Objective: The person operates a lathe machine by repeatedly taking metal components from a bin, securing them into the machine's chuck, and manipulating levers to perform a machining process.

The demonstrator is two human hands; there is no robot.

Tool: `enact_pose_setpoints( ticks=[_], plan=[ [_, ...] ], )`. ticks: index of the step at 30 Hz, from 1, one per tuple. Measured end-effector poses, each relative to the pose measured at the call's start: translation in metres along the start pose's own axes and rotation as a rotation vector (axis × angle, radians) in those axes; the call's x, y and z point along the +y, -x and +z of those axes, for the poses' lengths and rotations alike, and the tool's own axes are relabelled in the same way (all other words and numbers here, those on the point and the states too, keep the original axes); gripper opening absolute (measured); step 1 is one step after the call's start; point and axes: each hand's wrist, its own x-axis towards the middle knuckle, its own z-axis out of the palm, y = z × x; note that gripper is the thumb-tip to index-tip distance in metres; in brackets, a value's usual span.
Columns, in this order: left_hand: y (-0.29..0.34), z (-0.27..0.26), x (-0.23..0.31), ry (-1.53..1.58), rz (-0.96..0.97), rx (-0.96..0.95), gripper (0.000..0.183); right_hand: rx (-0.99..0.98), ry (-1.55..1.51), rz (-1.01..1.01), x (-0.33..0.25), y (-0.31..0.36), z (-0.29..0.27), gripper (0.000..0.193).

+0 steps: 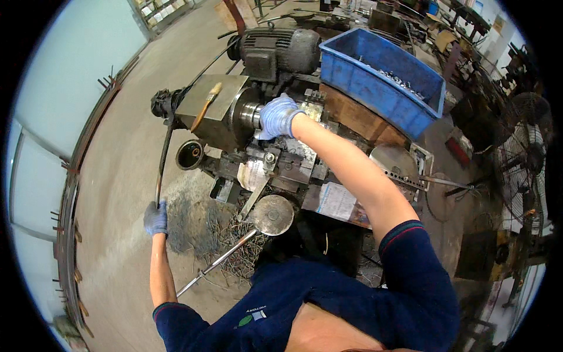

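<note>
My left hand, in a blue-grey glove, is closed around the lower end of a long dark lever. The lever runs up to the side of a greasy lathe-like machine. My right hand, gloved in pale blue, is at the front of the machine's shiny round spindle nose. Its fingers curl in beside the metal, and what they hold is hidden. A brush with a wooden handle lies on the flat top of the headstock. Below my right hand is the tool slide with its bolts.
Behind the spindle sits a dark electric motor. A blue plastic bin with small metal parts stands at the back right. A round plate and a metal bar are close to my body. Metal shavings litter the floor. A fan stands far right.
</note>
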Motion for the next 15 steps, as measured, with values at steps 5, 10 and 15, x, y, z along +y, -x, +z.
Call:
enact_pose_setpoints(
  ticks=[5, 10, 15],
  plan=[
    [-0.005, 0.009, -0.016, 0.034, 0.077, 0.026, 0.048, 0.018, 0.006, -0.024, -0.003, -0.002, 0.004, 0.052],
    [-0.044, 0.000, -0.032, 0.377, 0.140, -0.302, 0.031, -0.031, 0.028, 0.023, -0.003, 0.011, -0.013, 0.052],
    [-0.075, 0.029, -0.040, 0.606, 0.128, -0.437, 0.018, 0.366, -0.291, 0.222, 0.048, 0.076, -0.033, 0.056]
  ],
)
